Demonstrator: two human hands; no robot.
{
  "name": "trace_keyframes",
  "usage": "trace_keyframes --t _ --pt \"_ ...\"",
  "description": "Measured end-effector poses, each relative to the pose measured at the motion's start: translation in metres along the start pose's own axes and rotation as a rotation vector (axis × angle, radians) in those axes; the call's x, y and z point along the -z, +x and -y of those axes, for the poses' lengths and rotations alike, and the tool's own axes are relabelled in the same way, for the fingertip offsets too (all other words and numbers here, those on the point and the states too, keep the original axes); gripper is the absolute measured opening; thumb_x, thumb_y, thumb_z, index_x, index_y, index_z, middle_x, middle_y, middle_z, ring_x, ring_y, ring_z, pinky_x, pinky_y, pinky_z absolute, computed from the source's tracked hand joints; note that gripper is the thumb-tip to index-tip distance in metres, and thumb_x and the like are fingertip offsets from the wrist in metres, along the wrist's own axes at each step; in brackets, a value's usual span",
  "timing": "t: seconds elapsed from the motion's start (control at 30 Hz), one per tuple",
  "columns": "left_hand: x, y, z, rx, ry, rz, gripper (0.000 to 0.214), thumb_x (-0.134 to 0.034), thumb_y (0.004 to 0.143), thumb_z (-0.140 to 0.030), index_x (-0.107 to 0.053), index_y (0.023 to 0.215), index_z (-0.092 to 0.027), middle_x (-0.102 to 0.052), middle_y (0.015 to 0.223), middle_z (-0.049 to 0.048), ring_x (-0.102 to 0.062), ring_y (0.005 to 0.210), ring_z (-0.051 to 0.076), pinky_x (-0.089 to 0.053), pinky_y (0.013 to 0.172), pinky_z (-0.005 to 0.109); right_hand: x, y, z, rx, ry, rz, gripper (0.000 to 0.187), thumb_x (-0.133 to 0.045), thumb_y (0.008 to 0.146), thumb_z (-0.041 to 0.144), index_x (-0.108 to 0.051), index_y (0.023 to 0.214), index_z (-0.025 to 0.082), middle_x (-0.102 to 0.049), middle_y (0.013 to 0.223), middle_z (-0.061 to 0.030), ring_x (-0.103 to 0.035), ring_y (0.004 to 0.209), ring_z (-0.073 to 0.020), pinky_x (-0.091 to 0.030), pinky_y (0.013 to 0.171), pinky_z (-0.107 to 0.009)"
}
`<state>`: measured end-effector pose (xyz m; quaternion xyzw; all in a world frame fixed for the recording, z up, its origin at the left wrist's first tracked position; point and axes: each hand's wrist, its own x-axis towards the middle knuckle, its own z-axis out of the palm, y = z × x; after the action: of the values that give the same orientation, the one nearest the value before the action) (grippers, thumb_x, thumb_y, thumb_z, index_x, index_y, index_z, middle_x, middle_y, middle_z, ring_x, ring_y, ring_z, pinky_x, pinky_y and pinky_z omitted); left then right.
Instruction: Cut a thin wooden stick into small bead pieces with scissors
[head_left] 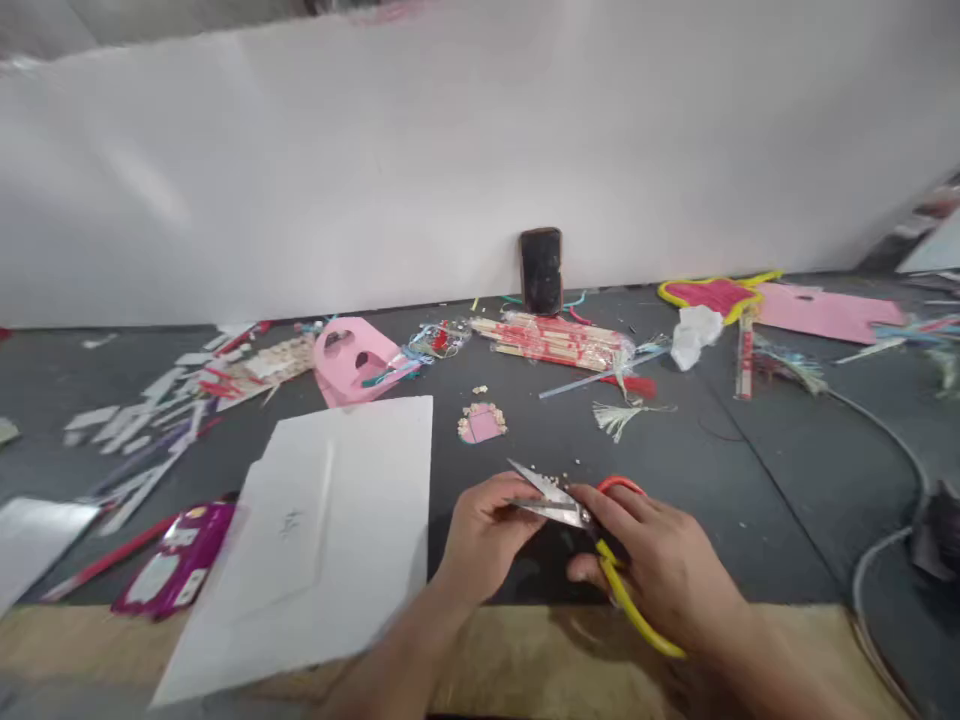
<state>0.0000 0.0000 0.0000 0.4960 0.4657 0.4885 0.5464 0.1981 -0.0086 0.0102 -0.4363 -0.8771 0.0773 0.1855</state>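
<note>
A pair of scissors [559, 505] with one yellow and one red handle is in my right hand [667, 560], near the front of the dark table. Its blades are spread and point left. My left hand [484, 530] is closed with its fingertips at the blades; whatever it pinches is hidden or too small to make out. Tiny pale bits lie scattered just beyond the blades. Farther off, a small pink piece [482, 424] edged with cream-coloured bits rests flat on the table.
White sheets [367, 490] and a purple packet [180, 560] lie at left, with paper strips [135, 425] behind. A pink cutout [352, 350], wrapped wooden sticks [559, 342], a phone [541, 270] leaning on the white wall and a tassel [616, 418] stand beyond. A grey cable [892, 440] curves at right.
</note>
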Motion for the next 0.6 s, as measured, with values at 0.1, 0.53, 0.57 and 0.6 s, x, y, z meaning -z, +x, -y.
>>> trace_keyframes --t 0.1,0.53,0.57,0.6 --pt "0.0005 -0.0028 0.001 -0.026 -0.003 0.003 0.005 -0.067 0.072 -0.014 -0.07 0.068 -0.016 -0.065 0.073 0.0008 -0.057 0.066 0.011 -0.042 0.06 0.018 -0.0018 0.0006 0.0006 0.006 -0.042 -0.016 0.051 -0.034 0.093 0.057 -0.054 0.118 0.018 -0.068 0.087 -0.0076 -0.067 0.07 -0.023 -0.05 0.057 -0.033" --pt "-0.0022 -0.0041 0.0025 0.003 0.039 -0.054 0.017 -0.067 0.078 -0.033 -0.066 0.077 -0.016 -0.061 0.066 -0.001 -0.051 0.059 0.01 -0.04 0.056 0.018 -0.0055 0.0011 0.0001 -0.048 -0.065 -0.033 0.045 -0.034 0.095 0.053 -0.054 0.116 0.019 -0.068 0.09 -0.008 -0.066 0.073 -0.0208 -0.049 0.059 -0.03" --pt "-0.0017 -0.0038 0.0032 -0.003 0.047 -0.058 0.017 -0.067 0.079 -0.033 -0.066 0.076 -0.016 -0.061 0.066 -0.001 -0.051 0.059 0.009 -0.04 0.056 0.018 -0.0054 0.0014 -0.0001 -0.049 -0.07 -0.033 0.045 -0.035 0.094 0.054 -0.053 0.117 0.019 -0.067 0.091 -0.0083 -0.066 0.073 -0.0212 -0.049 0.06 -0.031" --pt "-0.0012 -0.0036 0.0037 -0.012 0.051 -0.061 0.017 -0.066 0.079 -0.032 -0.066 0.076 -0.016 -0.06 0.067 -0.0009 -0.05 0.06 0.009 -0.039 0.056 0.018 -0.005 0.0017 0.0 -0.051 -0.074 -0.031 0.046 -0.038 0.093 0.055 -0.053 0.118 0.019 -0.066 0.092 -0.0084 -0.066 0.075 -0.0218 -0.05 0.061 -0.032"
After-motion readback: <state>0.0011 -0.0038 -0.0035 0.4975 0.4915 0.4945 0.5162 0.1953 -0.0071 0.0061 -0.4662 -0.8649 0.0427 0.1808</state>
